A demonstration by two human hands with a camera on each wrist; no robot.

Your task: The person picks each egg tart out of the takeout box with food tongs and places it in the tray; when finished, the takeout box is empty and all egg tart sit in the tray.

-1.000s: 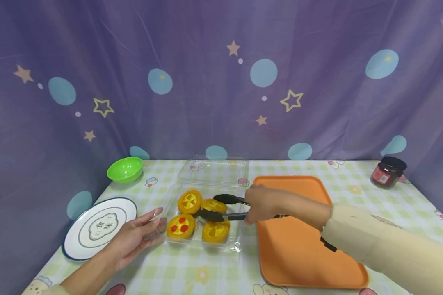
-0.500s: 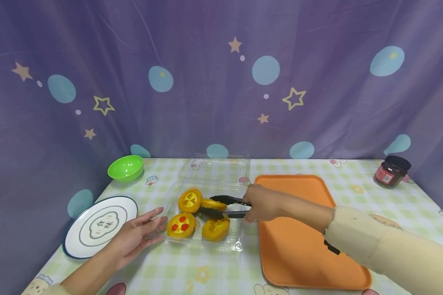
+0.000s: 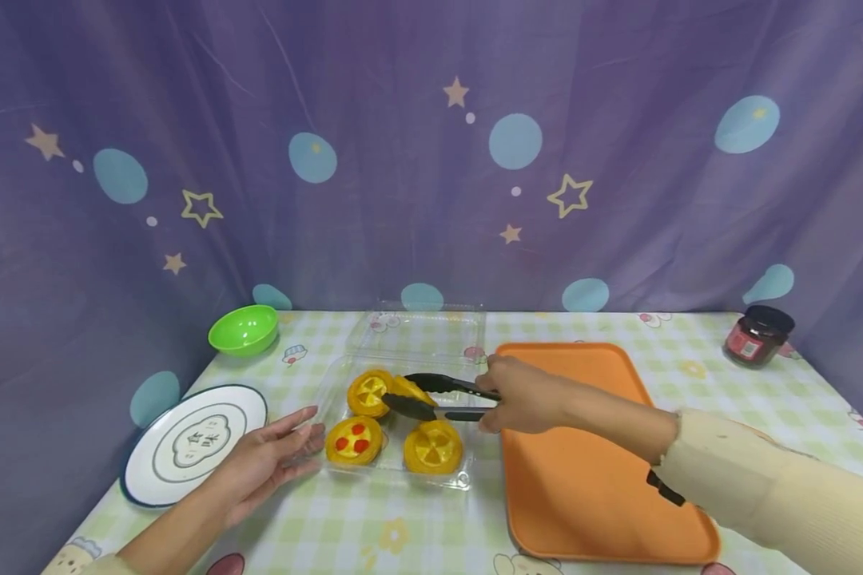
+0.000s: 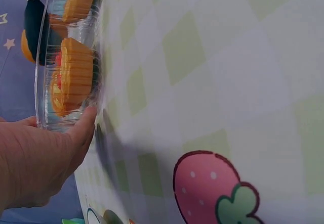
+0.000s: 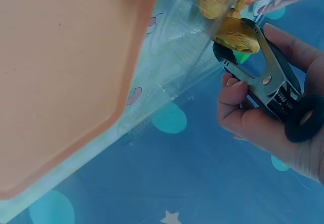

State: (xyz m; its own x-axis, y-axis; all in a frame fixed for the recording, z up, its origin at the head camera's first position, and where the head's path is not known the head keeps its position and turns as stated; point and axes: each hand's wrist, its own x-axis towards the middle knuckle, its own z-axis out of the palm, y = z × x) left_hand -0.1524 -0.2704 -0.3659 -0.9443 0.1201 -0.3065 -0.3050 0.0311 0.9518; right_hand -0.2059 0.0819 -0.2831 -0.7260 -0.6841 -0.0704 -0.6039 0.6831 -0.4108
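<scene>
My right hand (image 3: pixel 521 395) grips black-and-metal tongs (image 3: pixel 449 413) over a clear plastic clamshell box (image 3: pixel 420 477). An egg tart (image 3: pixel 411 389) sits tilted between the tongs' black tips, which hide part of it; in the right wrist view the tips clasp this tart (image 5: pixel 236 36) from both sides. Inside the box are a tart with red dots (image 3: pixel 354 441), a tart with a yellow pattern (image 3: pixel 370 393) and another yellow tart (image 3: pixel 434 448) at front right. My left hand (image 3: pixel 262 463) touches the box's left side with its fingers fairly straight; the left wrist view shows them against the clear wall.
An orange tray (image 3: pixel 575 495) lies right of the box, under my right forearm. At left are a white plate (image 3: pixel 144 459) with a dark rim and a green bowl (image 3: pixel 244 331). A dark-lidded jar (image 3: pixel 757 335) stands far right. The box's lid (image 3: pixel 417 334) lies folded back.
The tongs have shifted slightly left and up, and the tart between them has tipped from lying flat. The front-right tart has moved a little right. My left hand stays put.
</scene>
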